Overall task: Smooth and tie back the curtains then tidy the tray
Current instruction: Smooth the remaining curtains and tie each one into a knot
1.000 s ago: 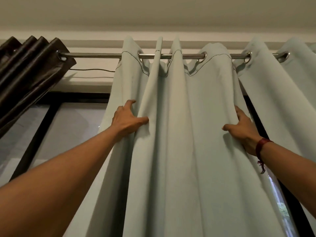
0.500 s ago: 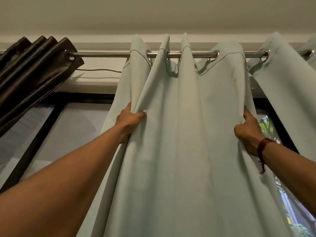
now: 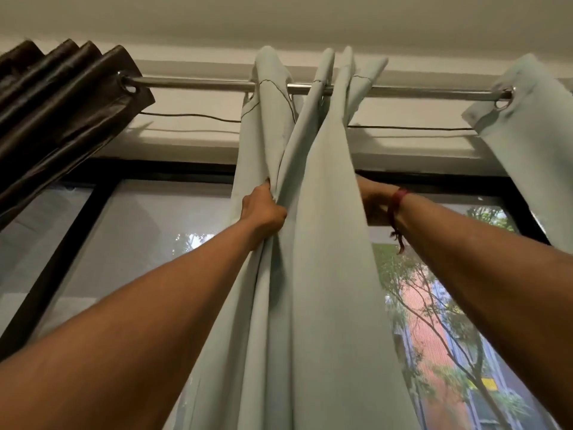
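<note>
Your left hand (image 3: 263,209) grips the pale green curtain (image 3: 319,243) on its left side. The fingers (image 3: 269,185) are curled tight into the folds and pressed together, with fabric bunched between them and the palm.

Your right hand (image 3: 373,201) sits at the curtain's right edge, at about the same height. Only the back of the hand and the wrist show, with a red wristband (image 3: 395,201) on the wrist. The fingers are hidden behind the fabric, so you cannot tell whether they are spread or pinching.

The curtain hangs by its eyelets from the metal rod (image 3: 198,83), near the middle of the visible length. It is bunched into narrow upright folds between your two hands.

Edges and clearance:
- Left of the curtain, the rod is bare up to the brown curtain (image 3: 62,103), which is stacked at the left end.
- Right of the curtain, the rod is bare up to a second pale panel (image 3: 527,150) at the right end.
- A thin cable (image 3: 186,116) runs along the wall just below the rod.
- The black window frame (image 3: 155,169) lies behind the curtain, and glass shows on both sides of it.
</note>
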